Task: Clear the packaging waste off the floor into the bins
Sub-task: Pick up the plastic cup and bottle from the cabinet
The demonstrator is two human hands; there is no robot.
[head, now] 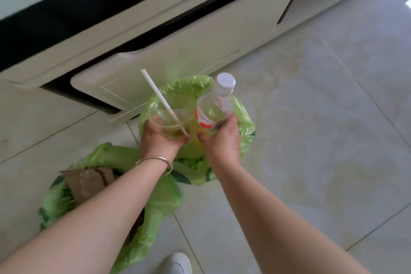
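Fingers of my left hand (159, 140) were curled round a clear plastic cup (170, 115), a white straw (163, 101) slanting out of it up and away from my knuckles; I could not tell whether anything was in the cup. My right hand (222, 142) gripped the base of a clear plastic bottle (216, 109) with a white cap (226, 82) and an orange-and-white label (203, 119), its print too blurred to read. Directly beneath both hands sat a bin lined with a green bag (243, 127). Nearer to me, under my left forearm, a second green-lined bin (162, 198) held folded brown cardboard (86, 181). A silver bangle (155, 162) circled my left wrist.
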